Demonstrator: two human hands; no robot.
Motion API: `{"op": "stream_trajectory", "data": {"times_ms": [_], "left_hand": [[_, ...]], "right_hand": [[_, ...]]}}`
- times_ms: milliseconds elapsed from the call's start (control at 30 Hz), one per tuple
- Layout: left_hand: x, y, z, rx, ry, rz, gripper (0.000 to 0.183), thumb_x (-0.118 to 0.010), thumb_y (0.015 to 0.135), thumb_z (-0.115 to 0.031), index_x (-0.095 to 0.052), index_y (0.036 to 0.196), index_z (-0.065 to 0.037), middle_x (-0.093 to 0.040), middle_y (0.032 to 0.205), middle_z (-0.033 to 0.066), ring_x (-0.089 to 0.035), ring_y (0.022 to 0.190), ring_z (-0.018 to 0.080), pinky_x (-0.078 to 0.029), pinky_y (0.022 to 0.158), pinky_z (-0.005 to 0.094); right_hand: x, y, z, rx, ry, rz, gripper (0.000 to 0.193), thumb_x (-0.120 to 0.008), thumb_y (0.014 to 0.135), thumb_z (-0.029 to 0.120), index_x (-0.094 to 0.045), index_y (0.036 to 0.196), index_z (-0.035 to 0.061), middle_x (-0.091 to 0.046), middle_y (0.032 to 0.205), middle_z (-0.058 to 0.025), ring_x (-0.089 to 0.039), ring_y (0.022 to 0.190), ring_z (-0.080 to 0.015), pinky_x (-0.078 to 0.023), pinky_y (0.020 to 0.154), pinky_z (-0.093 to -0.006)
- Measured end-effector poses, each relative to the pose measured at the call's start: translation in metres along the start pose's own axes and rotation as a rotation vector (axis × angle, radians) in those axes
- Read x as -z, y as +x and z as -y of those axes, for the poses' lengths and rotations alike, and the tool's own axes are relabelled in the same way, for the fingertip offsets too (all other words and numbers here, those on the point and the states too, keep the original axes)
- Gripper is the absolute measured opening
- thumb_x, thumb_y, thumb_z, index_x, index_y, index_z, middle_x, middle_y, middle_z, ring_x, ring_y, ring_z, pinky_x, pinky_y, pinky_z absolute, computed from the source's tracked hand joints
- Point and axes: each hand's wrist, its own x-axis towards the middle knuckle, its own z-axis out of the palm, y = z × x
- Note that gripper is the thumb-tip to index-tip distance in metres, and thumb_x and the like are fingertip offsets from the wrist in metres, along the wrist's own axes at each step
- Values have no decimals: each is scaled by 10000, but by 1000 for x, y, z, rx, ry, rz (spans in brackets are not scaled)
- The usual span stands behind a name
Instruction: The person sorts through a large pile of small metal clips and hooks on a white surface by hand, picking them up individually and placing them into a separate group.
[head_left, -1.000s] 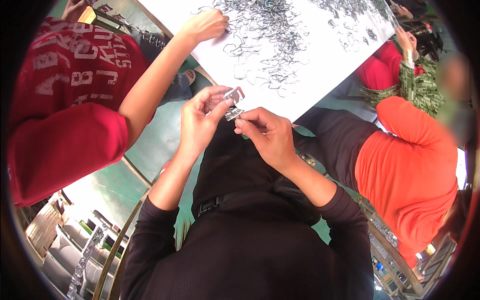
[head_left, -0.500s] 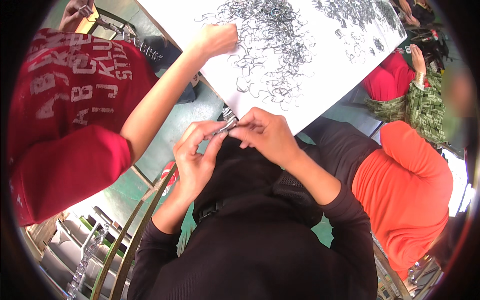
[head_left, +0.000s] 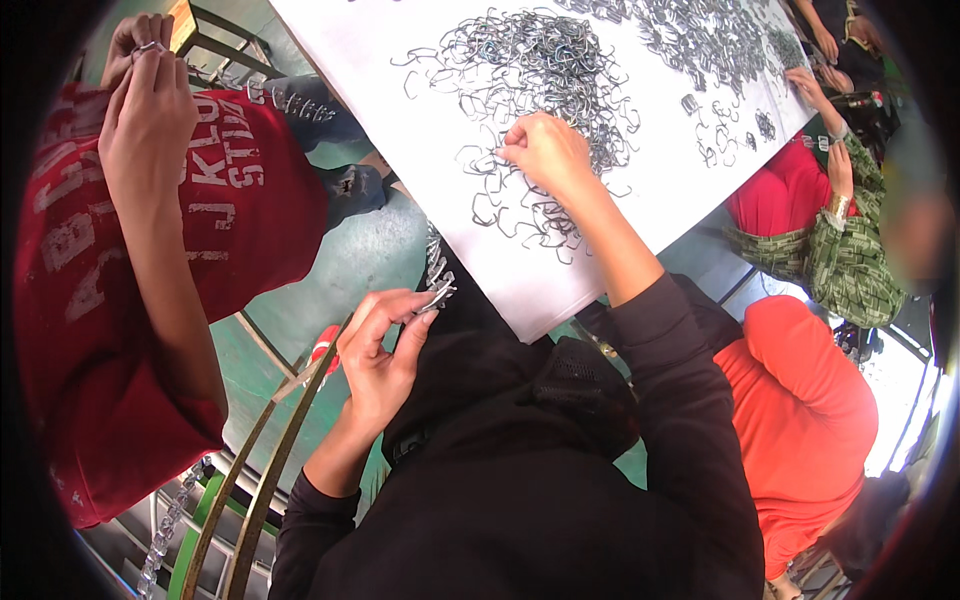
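Observation:
My left hand is closed, pinching the end of a metal link chain between thumb and fingertips. The rest of the chain hangs past the table's near corner, beside my dark-clothed leg. Over the white table, my right hand reaches into a loose pile of bent metal wire links. Its fingers are curled together at the pile's near left part. Whatever lies between those fingertips is too small to make out.
At left, a person in a red shirt works a metal piece with both hands. Someone in orange sits close at right, and a person in green beyond. More links cover the table's far right. Metal chair bars stand at lower left.
My right hand has left the chain and moved up onto the pile of links. My left hand keeps the chain, slightly lower. The red-shirted person's hand has withdrawn from the table.

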Motion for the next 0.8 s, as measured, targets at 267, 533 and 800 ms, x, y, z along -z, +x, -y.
{"op": "stream_trajectory", "data": {"times_ms": [267,533,800], "left_hand": [[3,5,0,34,8,-18,141,-667,781,51,-635,915,22,-588,876,58,-507,725,90,-409,639,208],[-1,11,1,4,-18,-3,142,-665,778,58,-637,914,24,-593,868,56,-511,709,89,-413,634,211],[-2,13,3,-13,-17,-17,158,-666,767,66,-640,915,16,-606,862,67,-521,686,98,-428,624,218]], "right_hand": [[13,-8,-10,-10,116,207,133,-660,768,209,-687,809,85,-667,921,-85,-636,860,-261,-488,772,-370],[7,5,-8,62,-42,-141,317,-532,860,127,-578,1173,136,-608,957,-119,-607,886,-293,-475,776,-403],[8,9,4,105,-120,-90,300,-518,869,124,-618,1141,198,-590,1004,-93,-609,891,-288,-485,790,-418]]}}
